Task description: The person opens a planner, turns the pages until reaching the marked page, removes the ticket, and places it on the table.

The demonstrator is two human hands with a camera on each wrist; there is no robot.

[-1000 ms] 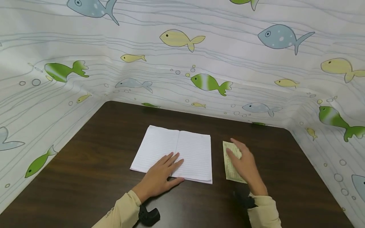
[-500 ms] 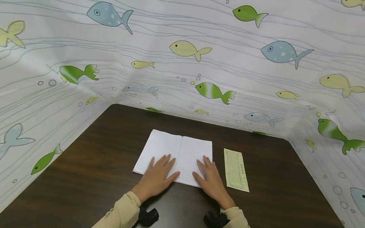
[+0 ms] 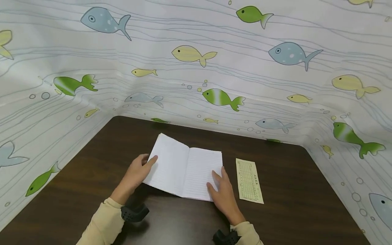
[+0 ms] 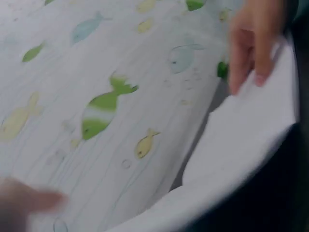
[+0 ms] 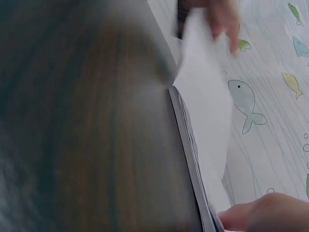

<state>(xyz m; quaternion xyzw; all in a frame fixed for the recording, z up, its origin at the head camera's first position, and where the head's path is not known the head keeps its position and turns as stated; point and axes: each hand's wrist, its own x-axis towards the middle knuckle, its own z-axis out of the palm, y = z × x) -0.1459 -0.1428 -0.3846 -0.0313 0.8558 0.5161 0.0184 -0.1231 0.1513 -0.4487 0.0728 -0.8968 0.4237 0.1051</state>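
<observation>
An open lined notebook (image 3: 202,170) lies on the dark table, its left half lifted and tilted. My left hand (image 3: 134,173) grips the left edge, the thumb on top of the page and the fingers mostly hidden behind the edge. On the lower right page rests my right hand (image 3: 225,194), its thumb and a finger on the paper and another finger along the right edge. The left wrist view shows the raised white page (image 4: 241,125), and the right wrist view shows the notebook's page stack (image 5: 193,150) side-on, with a thumb (image 5: 260,212) on it.
A yellow-green printed slip (image 3: 249,180) lies on the table (image 3: 281,177) right of the notebook. White walls (image 3: 196,75) with printed fish enclose the table's back and sides. Each wrist carries a black device (image 3: 134,213).
My right hand came from the yellow-green slip onto the notebook's right page. My left hand slid from the page to the left edge and raised that side.
</observation>
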